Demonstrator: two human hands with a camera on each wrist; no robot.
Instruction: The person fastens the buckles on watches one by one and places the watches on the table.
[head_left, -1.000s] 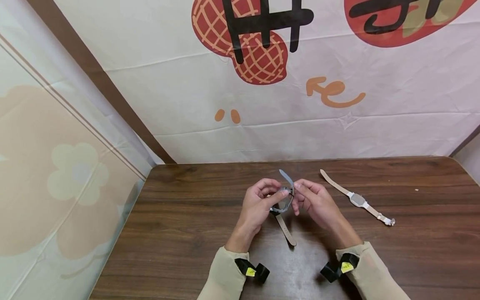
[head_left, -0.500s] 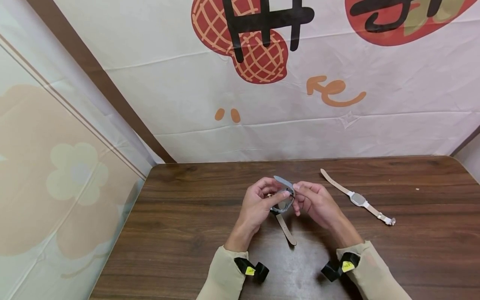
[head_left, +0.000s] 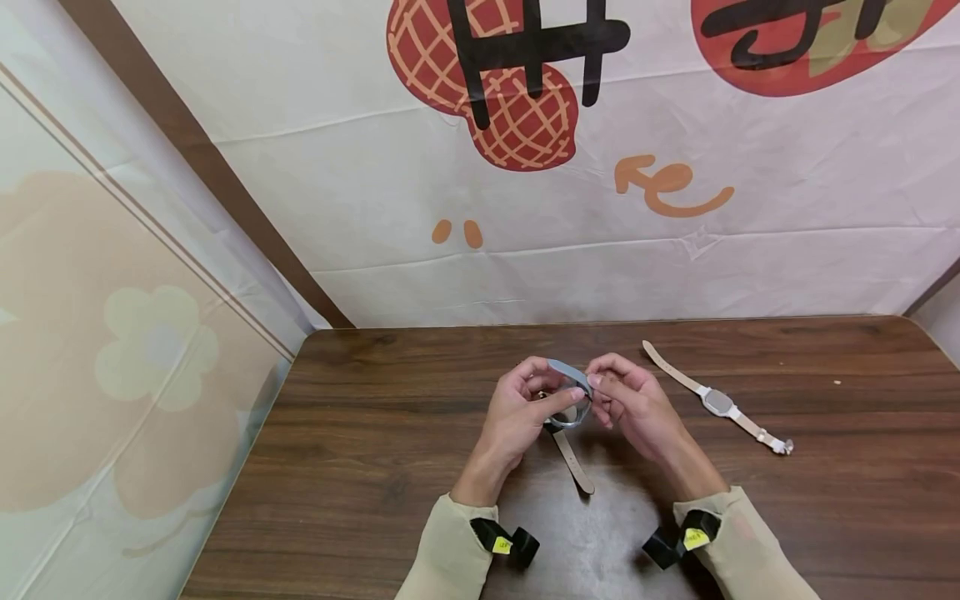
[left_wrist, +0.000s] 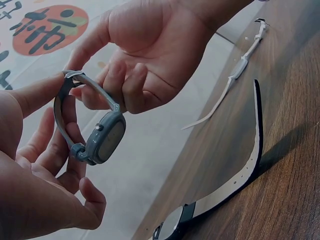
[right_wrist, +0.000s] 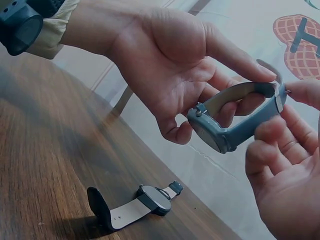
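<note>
A blue-grey wristwatch (head_left: 572, 372) is held up above the table between both hands, its strap bent into a loop. My left hand (head_left: 513, 412) grips it, with the thumb on the strap near the buckle and fingers inside the loop, as the right wrist view shows. My right hand (head_left: 633, 404) pinches the strap at the buckle with thumb and index finger. In the right wrist view the strap (right_wrist: 252, 122) meets the metal buckle, and a short tail sticks out beyond it. Whether the buckle pin sits in a hole cannot be made out.
Below the hands a black watch (right_wrist: 157, 198) with a pale strap lining lies face down on the brown wooden table (head_left: 360, 467). A white watch (head_left: 717, 402) lies stretched out to the right. A printed cloth (head_left: 525, 283) hangs behind the table.
The strap's free end, which stood up above the hands, has bent over to the left and down. My right hand has shifted slightly; the watches on the table have stayed put.
</note>
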